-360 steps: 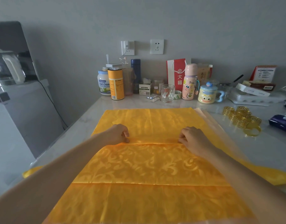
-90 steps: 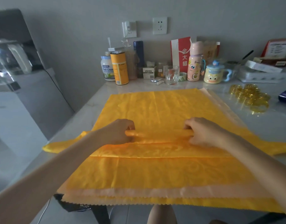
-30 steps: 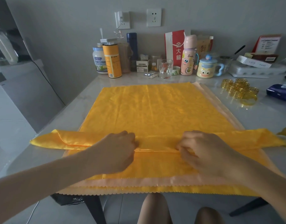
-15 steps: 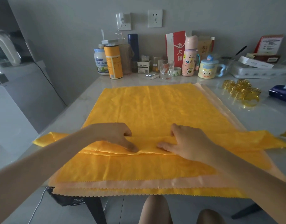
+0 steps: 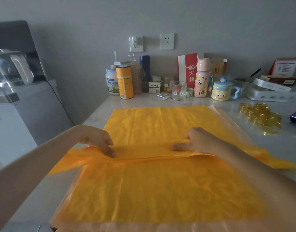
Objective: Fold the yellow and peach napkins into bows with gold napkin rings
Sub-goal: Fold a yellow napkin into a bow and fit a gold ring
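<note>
Both hands sit wider apart than 0.5 s ago. At 9 o'clock the left hand pinches the folded yellow napkin, and the right hand pinches it at 3 o'clock. This strip crosses the napkin stack at centre. Gold napkin rings cluster at 2 o'clock.

Grey wall, two sockets, pale tabletop, possibly a kettle at left
</note>
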### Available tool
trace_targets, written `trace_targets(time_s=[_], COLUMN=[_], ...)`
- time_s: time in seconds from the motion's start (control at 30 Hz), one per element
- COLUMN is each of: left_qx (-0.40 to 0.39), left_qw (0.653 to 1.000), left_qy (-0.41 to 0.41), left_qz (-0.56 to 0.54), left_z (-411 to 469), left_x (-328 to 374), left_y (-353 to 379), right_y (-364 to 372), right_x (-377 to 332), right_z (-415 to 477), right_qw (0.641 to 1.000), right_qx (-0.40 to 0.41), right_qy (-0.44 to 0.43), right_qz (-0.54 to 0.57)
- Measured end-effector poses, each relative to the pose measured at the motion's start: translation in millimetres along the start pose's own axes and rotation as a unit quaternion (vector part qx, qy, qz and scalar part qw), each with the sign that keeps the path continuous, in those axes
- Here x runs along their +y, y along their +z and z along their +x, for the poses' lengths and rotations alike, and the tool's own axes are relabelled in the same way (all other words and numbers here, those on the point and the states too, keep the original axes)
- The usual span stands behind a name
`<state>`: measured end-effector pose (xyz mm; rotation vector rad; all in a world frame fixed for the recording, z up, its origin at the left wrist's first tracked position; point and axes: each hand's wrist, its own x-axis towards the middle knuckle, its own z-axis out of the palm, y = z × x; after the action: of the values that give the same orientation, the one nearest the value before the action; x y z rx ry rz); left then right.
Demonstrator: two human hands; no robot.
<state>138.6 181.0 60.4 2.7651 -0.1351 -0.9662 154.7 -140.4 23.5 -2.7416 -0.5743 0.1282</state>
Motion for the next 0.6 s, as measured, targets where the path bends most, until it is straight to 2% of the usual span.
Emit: trace_targets(time_s=[0.13,0.2,0.27,0.33,0.4,0.43,0.47,0.5,0.57,0.6], left_qx=[0.033,0.017,0.023,0.075,0.158,0.234,0.305,0.352,0.362,0.362], left_qw=[0.997,0.993,0.976,0.952,0.938,0.924,0.915,0.915,0.917,0.909], left_qy=[-0.062,-0.116,-0.207,-0.283,-0.285,-0.259,-0.191,-0.082,0.111,0.162], left_qz=[0.006,0.006,0.065,0.088,0.119,0.158,0.185,0.177,0.122,0.124], left_z=[-3,-7,-8,7,20,21,22,20,14,14], left_x=[-47,-67,-89,-116,-123,-102,-71,-31,38,59], left_y=[-14,-14,-18,-29,-31,-26,-19,-8,23,35], right_y=[-4,1,6,7,5,4,4,5,8,9], right_x=[4,5,5,4,2,0,0,-1,-1,-1], right_z=[27,33,35,36,35,35,35,34,31,30], right_qw=[1.000,0.999,0.998,0.997,0.994,0.991,0.988,0.986,0.980,0.971], right_qx=[-0.003,-0.012,-0.016,-0.018,-0.021,-0.022,-0.020,-0.012,0.036,0.074], right_qy=[0.019,0.024,0.029,0.030,0.029,0.028,0.029,0.027,0.000,-0.023], right_qz=[-0.021,-0.039,-0.052,-0.072,-0.108,-0.129,-0.148,-0.162,-0.195,-0.224])
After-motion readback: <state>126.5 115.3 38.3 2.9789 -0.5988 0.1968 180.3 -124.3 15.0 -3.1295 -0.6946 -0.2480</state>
